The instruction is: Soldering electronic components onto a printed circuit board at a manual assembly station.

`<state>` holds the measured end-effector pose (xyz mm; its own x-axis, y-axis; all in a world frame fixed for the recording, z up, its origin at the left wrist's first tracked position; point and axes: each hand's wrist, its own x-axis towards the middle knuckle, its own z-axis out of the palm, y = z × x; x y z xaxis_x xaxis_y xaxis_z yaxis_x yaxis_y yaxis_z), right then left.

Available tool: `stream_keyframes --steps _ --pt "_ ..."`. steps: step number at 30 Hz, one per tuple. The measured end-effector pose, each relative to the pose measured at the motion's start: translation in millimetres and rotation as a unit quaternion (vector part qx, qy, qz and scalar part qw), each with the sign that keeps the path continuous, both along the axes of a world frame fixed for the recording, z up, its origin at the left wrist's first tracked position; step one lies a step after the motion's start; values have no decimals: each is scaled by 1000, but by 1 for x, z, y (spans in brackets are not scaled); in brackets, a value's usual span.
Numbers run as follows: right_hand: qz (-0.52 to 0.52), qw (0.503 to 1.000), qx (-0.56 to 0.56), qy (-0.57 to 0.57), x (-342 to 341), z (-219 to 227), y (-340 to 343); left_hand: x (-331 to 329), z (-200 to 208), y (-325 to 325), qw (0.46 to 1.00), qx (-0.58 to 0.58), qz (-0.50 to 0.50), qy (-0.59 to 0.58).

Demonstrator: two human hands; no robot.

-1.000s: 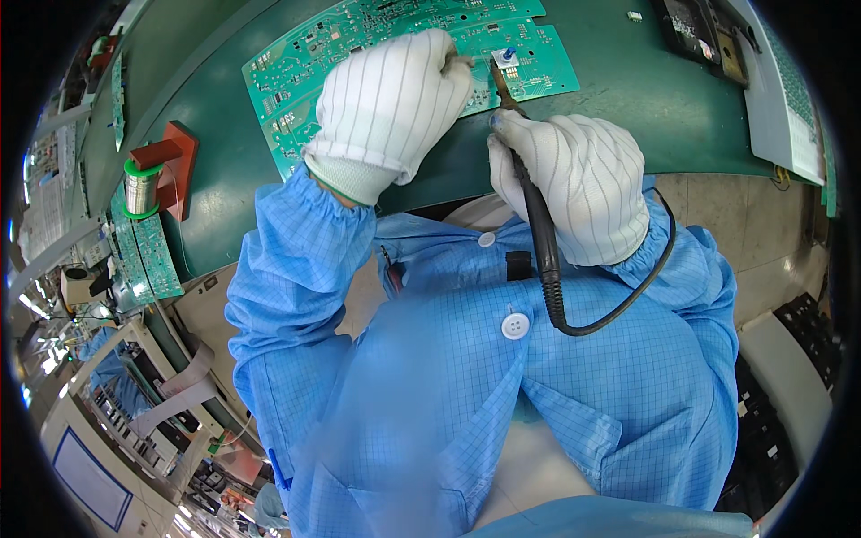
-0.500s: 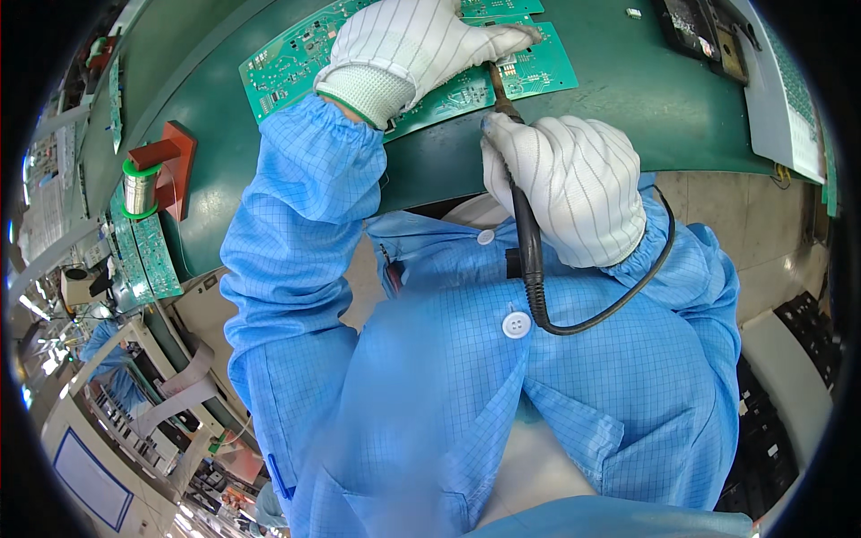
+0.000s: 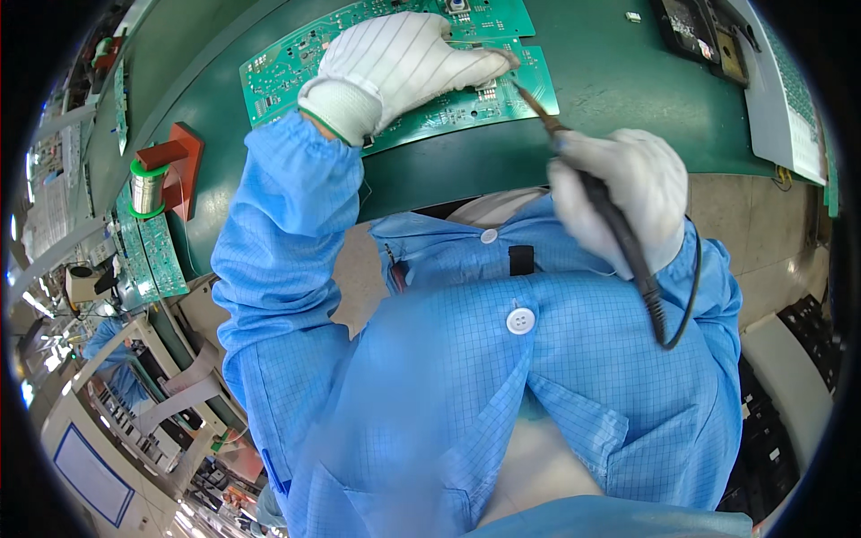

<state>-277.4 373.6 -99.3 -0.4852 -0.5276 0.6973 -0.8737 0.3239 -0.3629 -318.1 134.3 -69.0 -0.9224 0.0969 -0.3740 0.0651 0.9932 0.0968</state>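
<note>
My right hand (image 3: 628, 193), in a white striped glove, is wrapped round a black-handled soldering iron (image 3: 614, 220). The iron's tip points up and left, just over the right part of a green circuit board (image 3: 529, 81), and its dark cable loops back beneath my wrist. My left hand (image 3: 404, 67), gloved alike, lies over the board. Its thumb and forefinger reach right, pressed together close to the iron's tip; whatever they pinch is too small to name, and the other fingers are partly hidden. A second section of green board (image 3: 278, 76) shows left of that hand.
On the left, a solder wire spool (image 3: 146, 190) sits on a red-brown stand (image 3: 186, 161), beside more green boards (image 3: 152, 255). A small white part (image 3: 633, 16) and a black device (image 3: 695, 31) lie at the far right of the green table (image 3: 619, 108), near a pale panel (image 3: 780, 108).
My right hand has moved right and nearer to me, drawing the iron's tip out from beneath my left hand. My left hand and the board have shifted slightly left.
</note>
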Motion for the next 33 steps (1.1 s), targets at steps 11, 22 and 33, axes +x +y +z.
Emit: stream_keyframes --steps 11,22,33 --pt "-4 989 -100 -106 -21 -44 28 83 -31 11 897 134 66 417" --pt "-18 979 -100 -179 -16 -40 31 91 -37 22 920 71 98 372" --pt "13 897 -142 -418 -28 -31 48 83 -42 23 938 70 71 331"
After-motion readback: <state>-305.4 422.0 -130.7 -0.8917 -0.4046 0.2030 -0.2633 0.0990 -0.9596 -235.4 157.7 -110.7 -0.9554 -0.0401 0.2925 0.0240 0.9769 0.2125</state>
